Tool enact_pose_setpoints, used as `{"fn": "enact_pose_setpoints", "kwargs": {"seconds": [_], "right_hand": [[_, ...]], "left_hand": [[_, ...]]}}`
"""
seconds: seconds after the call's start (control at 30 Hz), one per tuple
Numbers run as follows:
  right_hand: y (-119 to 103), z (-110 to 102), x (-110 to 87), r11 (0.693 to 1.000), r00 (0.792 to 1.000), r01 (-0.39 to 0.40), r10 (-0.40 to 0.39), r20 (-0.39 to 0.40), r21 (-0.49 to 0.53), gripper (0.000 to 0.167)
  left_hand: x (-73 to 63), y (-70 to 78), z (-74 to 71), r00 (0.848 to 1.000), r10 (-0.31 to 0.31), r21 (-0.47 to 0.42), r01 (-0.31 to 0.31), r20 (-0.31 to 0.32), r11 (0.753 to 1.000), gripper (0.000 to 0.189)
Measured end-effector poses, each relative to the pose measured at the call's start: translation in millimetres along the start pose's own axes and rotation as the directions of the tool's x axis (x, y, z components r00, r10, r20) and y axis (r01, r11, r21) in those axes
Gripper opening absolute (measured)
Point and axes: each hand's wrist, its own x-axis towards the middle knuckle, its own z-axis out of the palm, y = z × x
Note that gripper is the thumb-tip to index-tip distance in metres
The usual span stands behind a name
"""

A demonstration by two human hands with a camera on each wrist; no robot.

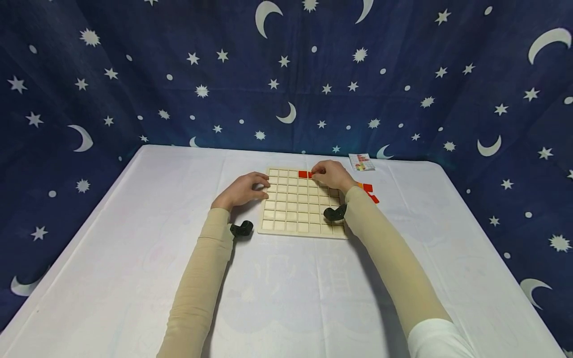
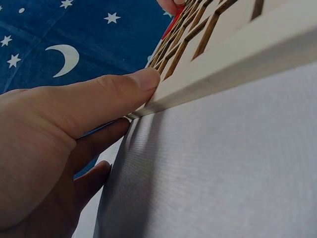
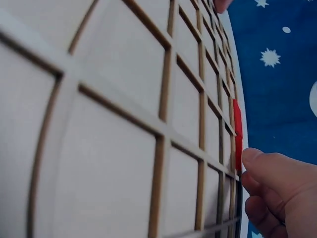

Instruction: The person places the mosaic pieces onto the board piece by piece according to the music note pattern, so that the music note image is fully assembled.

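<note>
Your left hand is lying relaxed, its thumb resting on the left rim of the wooden grid board near the far corner, without a firm grip. Your right hand is working at the board's far row, thumb and curled fingers pinching the end of one red tile, while a second red tile is lying in the neighbouring cell, nearer the board's left rim. Your fingers are hiding part of the first, so you cannot tell whether it is sitting fully between the dividers. If an edge is riding on a divider, pressing one end could be tilting it or forcing it against its neighbour. Since your left hand is bracing only lightly, a sideways push could be turning the board on the cloth-covered surface. Just past the board's right edge, loose tiles in red and orange are lying beside your right wrist; swinging that arm back low would probably be scattering them. The black wrist piece is hanging over the board's right half, where dipping your forearm could be jolting the dividers.
</note>
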Motion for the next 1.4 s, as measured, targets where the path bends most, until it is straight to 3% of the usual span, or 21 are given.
{"fn": "enact_pose_setpoints", "kwargs": {"seconds": [0.43, 0.6, 1.0, 1.4], "right_hand": [[30, -29, -22.8, 0.994, 0.994, -0.1, 0.098, -0.051, -0.039, 0.034], [46, -39, -33.6, 0.992, 0.992, -0.104, 0.099, -0.072, -0.07, 0.034], [73, -56, -64.1, 0.985, 0.989, -0.142, 0.137, -0.062, -0.099, 0.034], [95, -64, -83.4, 0.973, 0.975, -0.22, 0.221, 0.003, -0.073, 0.036]], "left_hand": [[-1.2, 2.2, -0.5, 1.0, 0.001, 0.011, -0.001, -0.001, 1.0, 0.038], [-2.7, 0.9, 0.2, 1.0, -0.006, 0.009, 0.006, -0.004, 1.0, 0.038], [-3.1, 2.1, -0.2, 1.0, 0.005, 0.01, -0.005, -0.012, 1.0, 0.037], [-0.4, 0.7, 1.7, 1.0, 0.004, 0.008, -0.004, -0.008, 1.0, 0.036]]}}
